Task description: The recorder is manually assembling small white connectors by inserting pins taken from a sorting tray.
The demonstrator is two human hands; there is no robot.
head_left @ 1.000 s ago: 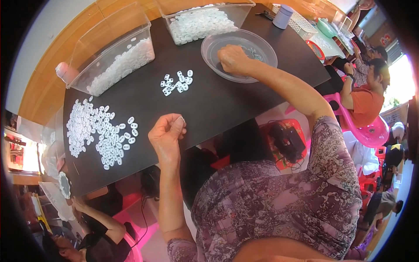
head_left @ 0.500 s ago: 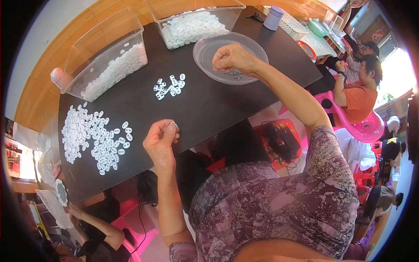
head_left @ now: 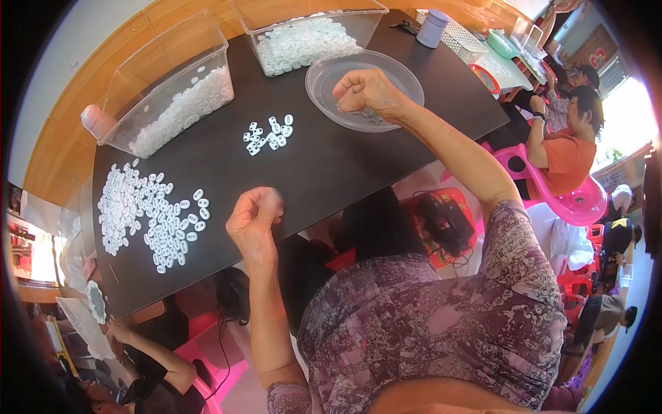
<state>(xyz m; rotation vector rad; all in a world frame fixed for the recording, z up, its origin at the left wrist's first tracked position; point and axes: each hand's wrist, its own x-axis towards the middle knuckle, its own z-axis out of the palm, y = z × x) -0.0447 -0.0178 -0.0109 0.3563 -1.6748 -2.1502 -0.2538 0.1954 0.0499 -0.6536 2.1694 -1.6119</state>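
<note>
My left hand [head_left: 253, 224] hovers at the near edge of the dark table [head_left: 317, 155], its fingers curled in and its thumb smeared by motion. Whatever sits under that thumb is too blurred to name. Over a shallow round clear plastic dish [head_left: 414, 86], my right hand [head_left: 365, 93] is closed in a pinch; any small thing in it is hidden. Tiny grey metal-looking bits [head_left: 372, 117] lie in the dish below that hand. Between my hands and the far containers rests a small group of white oval pieces [head_left: 277, 129] with dark marks.
A large heap of similar white oval pieces [head_left: 127, 207] covers the table's left side. Two clear plastic bins [head_left: 162, 127] of white pieces stand along the far edge. A lavender cup [head_left: 432, 29] is at the far right. People sit nearby, one in an orange top [head_left: 569, 155].
My left thumb has shifted and blurred over the curled fingers. My right hand has moved very slightly left, its fingers still pinched. The table pieces look the same.
</note>
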